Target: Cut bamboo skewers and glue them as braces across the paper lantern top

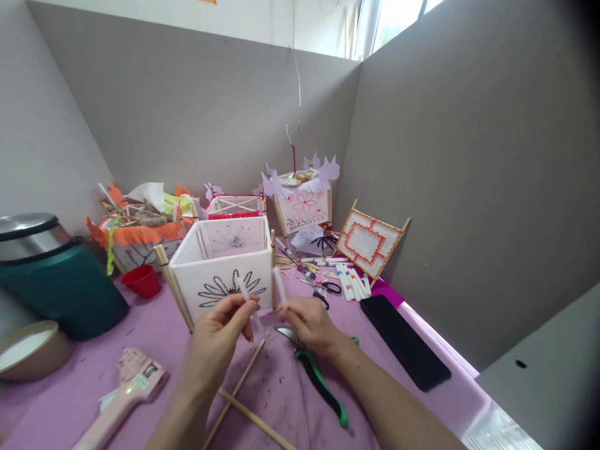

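Note:
Pinched in the fingers of my left hand is a translucent white glue stick, tilted. My right hand grips a second, similar glue stick, which points up beside the first; the two are apart. Just behind both hands stands a white box with a black flower drawn on its front and wooden sticks at its corners. Pruning shears with green and black handles lie below my right hand. Two thin wooden sticks cross on the cloth between my forearms.
A pink glue gun lies at the left, near a red cup and a green canister. Scissors, white markers and a black phone are on the right. Decorated boxes stand behind, before grey partitions.

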The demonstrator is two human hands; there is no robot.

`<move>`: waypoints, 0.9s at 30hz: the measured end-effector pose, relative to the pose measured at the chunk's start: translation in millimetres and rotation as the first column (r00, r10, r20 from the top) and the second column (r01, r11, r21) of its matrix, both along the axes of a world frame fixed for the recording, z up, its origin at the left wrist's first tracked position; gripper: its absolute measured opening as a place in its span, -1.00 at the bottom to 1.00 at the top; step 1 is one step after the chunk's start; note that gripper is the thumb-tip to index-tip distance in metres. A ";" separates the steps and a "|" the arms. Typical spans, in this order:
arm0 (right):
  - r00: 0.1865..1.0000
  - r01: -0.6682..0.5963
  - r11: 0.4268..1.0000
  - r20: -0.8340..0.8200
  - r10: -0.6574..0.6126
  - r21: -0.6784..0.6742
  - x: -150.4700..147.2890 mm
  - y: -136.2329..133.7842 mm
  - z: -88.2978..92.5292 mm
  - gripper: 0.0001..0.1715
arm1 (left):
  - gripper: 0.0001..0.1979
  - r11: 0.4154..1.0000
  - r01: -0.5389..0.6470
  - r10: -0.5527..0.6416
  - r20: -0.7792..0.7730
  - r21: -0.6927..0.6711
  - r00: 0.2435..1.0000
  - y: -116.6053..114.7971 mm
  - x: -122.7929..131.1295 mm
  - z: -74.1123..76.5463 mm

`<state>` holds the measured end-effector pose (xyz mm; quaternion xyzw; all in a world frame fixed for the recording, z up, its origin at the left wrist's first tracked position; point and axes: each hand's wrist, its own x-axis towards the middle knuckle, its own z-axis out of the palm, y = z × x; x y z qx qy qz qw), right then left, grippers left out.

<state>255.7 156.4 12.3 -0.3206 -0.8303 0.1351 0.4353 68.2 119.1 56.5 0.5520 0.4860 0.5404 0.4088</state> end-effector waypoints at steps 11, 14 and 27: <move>0.436 0.891 0.455 0.259 -0.862 0.014 59.3 36.0 3.4 -0.64 | -0.77 0.999 -0.001 0.009 0.182 -0.045 0.983 2.1 -0.7 -0.8; 0.691 0.722 0.690 -0.007 -0.723 0.049 50.4 29.1 8.1 -0.65 | -0.73 0.999 0.011 -0.004 0.209 -0.035 0.978 2.1 1.3 -0.8; 0.999 -0.004 0.989 0.048 0.011 -0.150 -9.0 -9.5 -3.4 -0.67 | -0.78 1.000 0.013 -0.019 0.250 0.025 0.968 1.3 5.8 -2.5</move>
